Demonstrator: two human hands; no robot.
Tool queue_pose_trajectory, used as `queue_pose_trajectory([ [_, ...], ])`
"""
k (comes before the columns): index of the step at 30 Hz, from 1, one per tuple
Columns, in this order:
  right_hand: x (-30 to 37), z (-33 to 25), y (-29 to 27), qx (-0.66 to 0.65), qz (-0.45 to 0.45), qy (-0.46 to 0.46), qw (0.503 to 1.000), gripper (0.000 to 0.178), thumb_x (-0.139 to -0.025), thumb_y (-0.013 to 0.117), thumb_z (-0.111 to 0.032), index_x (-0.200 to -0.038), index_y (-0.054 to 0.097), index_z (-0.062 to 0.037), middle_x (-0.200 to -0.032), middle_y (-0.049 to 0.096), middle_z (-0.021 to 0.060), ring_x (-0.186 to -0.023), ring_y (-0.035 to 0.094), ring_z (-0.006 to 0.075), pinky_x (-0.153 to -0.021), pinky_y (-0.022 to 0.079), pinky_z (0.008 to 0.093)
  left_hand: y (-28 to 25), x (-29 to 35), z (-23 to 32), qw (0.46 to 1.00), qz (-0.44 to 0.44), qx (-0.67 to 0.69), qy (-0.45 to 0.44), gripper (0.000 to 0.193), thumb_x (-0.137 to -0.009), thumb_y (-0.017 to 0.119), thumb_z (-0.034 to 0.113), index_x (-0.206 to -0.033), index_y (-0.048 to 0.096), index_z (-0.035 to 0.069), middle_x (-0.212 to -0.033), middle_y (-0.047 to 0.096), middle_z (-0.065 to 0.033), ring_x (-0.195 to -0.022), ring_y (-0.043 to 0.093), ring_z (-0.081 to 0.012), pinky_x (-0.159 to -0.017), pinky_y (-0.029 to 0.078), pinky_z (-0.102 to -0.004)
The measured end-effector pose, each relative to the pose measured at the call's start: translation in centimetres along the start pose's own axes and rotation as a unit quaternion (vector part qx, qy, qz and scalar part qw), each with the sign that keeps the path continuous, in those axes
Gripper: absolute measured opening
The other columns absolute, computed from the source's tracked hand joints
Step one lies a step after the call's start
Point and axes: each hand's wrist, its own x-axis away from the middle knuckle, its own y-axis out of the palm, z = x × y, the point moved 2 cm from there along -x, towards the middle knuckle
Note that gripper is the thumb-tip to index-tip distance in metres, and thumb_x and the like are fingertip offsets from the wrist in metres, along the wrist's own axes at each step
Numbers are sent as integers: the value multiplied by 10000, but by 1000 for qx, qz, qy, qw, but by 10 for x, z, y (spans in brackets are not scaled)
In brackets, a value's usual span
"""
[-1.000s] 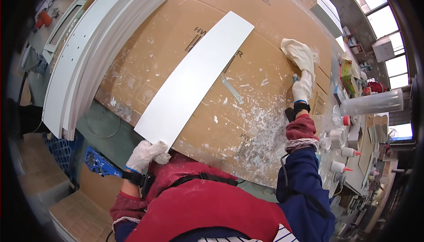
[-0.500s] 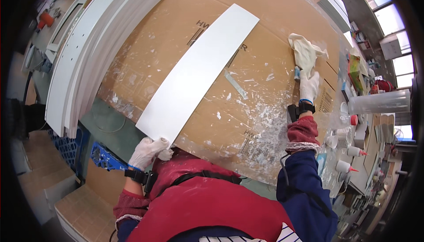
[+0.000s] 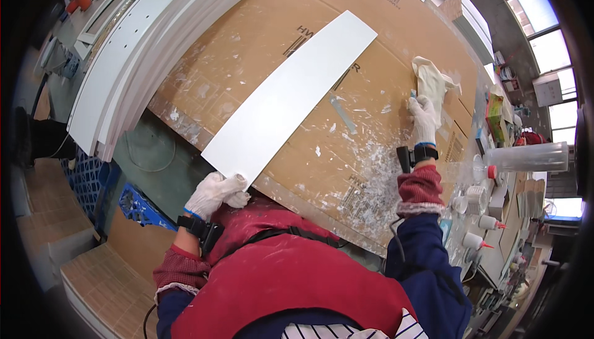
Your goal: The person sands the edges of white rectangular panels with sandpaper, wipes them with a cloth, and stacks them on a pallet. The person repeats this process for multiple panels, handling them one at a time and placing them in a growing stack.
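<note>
A long white board [image 3: 291,97] lies slantwise across the cardboard-covered table. My left hand [image 3: 213,196], in a white knitted glove, grips its near corner, the thumb on top and the fingers curled beneath. Toward the right side of the table, my gloved right hand [image 3: 424,118] has its fingers curled around a small object. Only a blue end [image 3: 413,93] of that object shows, so its kind is hidden. A crumpled off-white cloth [image 3: 431,85] lies against the far side of this hand. A flat greyish strip [image 3: 343,115] rests right of the board.
Stacked white panels [image 3: 133,48] stand along the table's left side. White flakes [image 3: 377,184] litter the cardboard [image 3: 309,172]. At the right are a clear plastic cylinder [image 3: 529,157] and white bottles with red tips [image 3: 475,241]. A blue plastic crate [image 3: 142,208] sits below, left.
My right hand's fingers have closed around the blue-ended object beside the cloth. The left hand keeps hold of the board's corner. The whole view has shifted slightly.
</note>
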Motion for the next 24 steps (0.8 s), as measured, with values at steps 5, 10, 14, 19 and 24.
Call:
queue_pose_trajectory([
  [5,81,-75,70,-302,-199,-11,932,365,-917,584,-131,-1253,500,-15,-969,587,34,-817,562,110,-703,490,262,-13,-9,-25,998,-46,31,6,435,-851,648,376,-864,632,-58,-722,655,-153,-630,654,-213,-591,540,-297],
  [10,141,-117,122,-362,-368,-35,856,453,-890,600,-107,-1306,446,-13,-997,591,64,-853,583,151,-733,530,309,-14,-14,-25,997,-72,33,7,367,-869,628,321,-802,624,-39,-700,639,-127,-568,611,-169,-545,509,-268],
  [14,178,-134,159,-320,-420,-4,849,402,-860,590,-72,-1244,495,-1,-1036,603,108,-869,590,181,-741,537,324,-20,-19,-26,992,-117,46,1,429,-850,646,363,-786,641,-62,-701,663,-170,-582,655,-227,-550,544,-292],
  [19,207,-134,203,-408,-434,19,803,475,-801,720,-136,-1204,508,0,-1024,608,141,-885,598,205,-732,489,291,-23,-19,-26,988,-146,45,-13,443,-859,630,352,-734,653,-73,-651,632,-121,-517,583,-153,-477,454,-242],
  [24,244,-148,240,-396,-439,50,805,502,-829,695,-137,-1255,457,-22,-1022,619,143,-855,614,197,-712,522,298,-20,-29,-40,961,-215,169,-42,353,-860,633,289,-624,529,48,-574,483,-3,-451,384,-72,-389,291,-241],
])
